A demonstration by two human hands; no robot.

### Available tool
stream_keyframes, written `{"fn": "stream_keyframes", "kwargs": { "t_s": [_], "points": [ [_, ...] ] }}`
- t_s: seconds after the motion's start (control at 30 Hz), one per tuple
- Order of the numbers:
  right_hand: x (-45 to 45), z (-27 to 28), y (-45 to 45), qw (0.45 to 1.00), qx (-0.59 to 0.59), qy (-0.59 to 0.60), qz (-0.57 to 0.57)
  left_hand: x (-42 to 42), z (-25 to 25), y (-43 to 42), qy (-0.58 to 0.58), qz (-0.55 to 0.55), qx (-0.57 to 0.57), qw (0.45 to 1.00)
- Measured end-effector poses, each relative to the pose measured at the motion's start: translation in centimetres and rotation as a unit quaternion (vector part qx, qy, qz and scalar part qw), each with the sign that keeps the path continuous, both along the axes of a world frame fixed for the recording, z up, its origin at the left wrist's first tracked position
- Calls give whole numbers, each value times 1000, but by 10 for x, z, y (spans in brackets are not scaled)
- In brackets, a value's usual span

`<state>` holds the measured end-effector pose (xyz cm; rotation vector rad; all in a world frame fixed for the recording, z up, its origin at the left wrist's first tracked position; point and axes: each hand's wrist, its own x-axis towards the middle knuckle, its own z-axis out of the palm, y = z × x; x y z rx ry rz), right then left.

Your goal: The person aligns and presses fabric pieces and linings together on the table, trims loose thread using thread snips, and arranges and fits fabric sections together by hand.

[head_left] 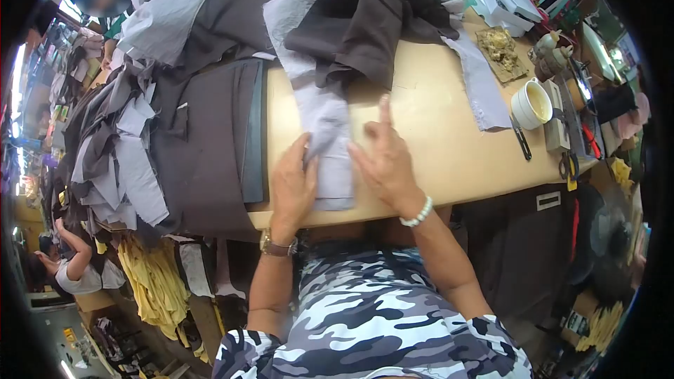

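A light grey cloth strip (334, 181) lies lengthwise on the tan tabletop (435, 147), reaching toward its front edge. At its left side, my left hand (292, 181) is closed on a raised fold of the cloth between thumb and fingers. My right hand (387, 166) hovers by the strip's right edge, index finger stretched forward and fingers apart, holding nothing. Beyond both hands, a crumpled dark brown cloth piece (365, 28) covers the strip's far end.
Dark fabric (200, 147) and grey scraps (130, 175) are heaped on the left. To the right are a white cup (531, 104), a black pen (521, 142), scissors (569, 167) and a stained pad (501, 54). Other people are at the left.
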<state>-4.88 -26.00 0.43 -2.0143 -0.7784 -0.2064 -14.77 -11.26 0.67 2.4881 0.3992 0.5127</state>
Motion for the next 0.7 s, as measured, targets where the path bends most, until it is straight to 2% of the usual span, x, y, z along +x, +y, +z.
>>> {"fn": "stream_keyframes", "kwargs": {
  "t_s": [0.07,0.1,0.13,0.17,0.23,0.27,0.33,0.37,0.4,0.43,0.47,0.5,0.57,0.6,0.7],
  "points": [
    [-3,0,17,999,-14,35,21,2,16,-13,37,-8,-251,967],
    [-1,2,22,998,-21,50,31,3,17,-10,26,-28,-268,963],
    [0,3,25,980,41,187,60,3,18,-6,17,-49,-284,957],
    [2,2,25,972,90,209,61,1,18,-3,10,-69,-302,951],
    [8,-1,25,947,188,252,63,2,18,8,-27,-81,-453,887],
    [4,9,23,959,156,235,31,2,20,13,-42,-87,-515,852],
    [1,-5,27,967,170,186,31,3,27,16,-74,-99,-639,759],
    [0,-8,28,971,177,158,33,5,28,13,-89,-95,-659,741],
    [-4,-7,28,964,174,194,44,8,29,9,-105,-92,-677,723],
    [-7,-1,27,939,227,250,67,9,29,3,-118,-87,-696,703],
    [-12,8,26,906,277,307,88,10,27,-1,-113,-84,-692,708],
    [-12,16,26,868,325,359,108,12,29,-8,-115,-24,-708,696],
    [-8,23,27,878,328,334,104,15,36,-20,-112,99,-735,661],
    [-6,30,24,882,316,333,109,17,15,-10,-110,-18,-800,590],
    [-6,44,21,898,290,311,110,45,23,4,-65,-144,-877,454]
  ]
}}
